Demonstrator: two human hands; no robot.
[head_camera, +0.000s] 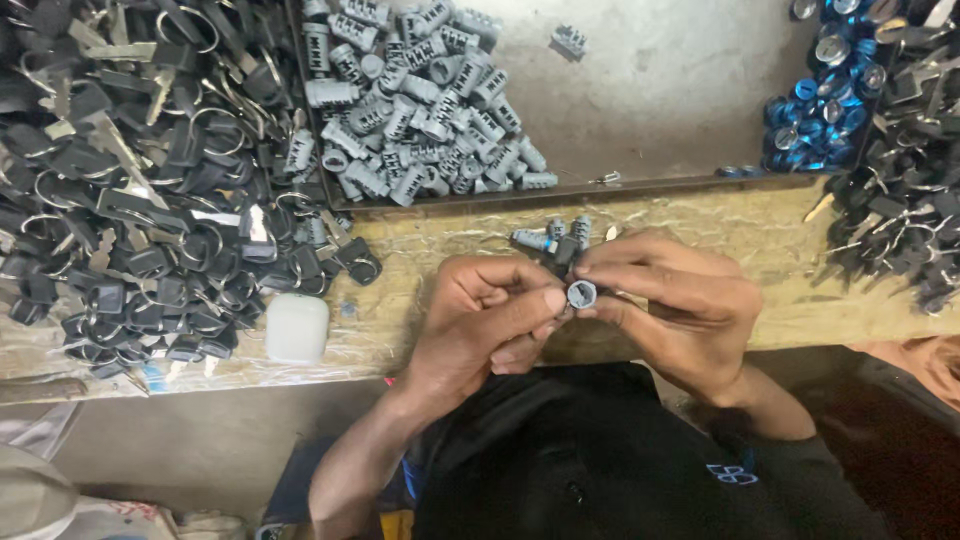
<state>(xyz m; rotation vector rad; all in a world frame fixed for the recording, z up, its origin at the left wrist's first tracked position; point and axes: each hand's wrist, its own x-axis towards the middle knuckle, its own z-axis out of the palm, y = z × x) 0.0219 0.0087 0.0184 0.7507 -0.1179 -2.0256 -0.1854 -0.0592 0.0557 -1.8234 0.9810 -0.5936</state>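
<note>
Both hands up front, just below the workbench edge (800, 320). Left hand (480, 320) and right hand (680, 310) pinch one small grey lock cylinder (581, 293) btwn fingertips, round face toward cam. Looks like cast metal: stiff, light, prob. slick, so grip the ribbed sides, not the face. Few loose cylinders (550, 237) sit on the bench just above the hands; white case (297, 327) well off to the left.

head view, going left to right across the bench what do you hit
pile of black-headed keys → white oval case → heap of grey lock cylinders → left hand → small grey cylinder pinched between both hands → right hand → blue caps → more dark keys
</note>
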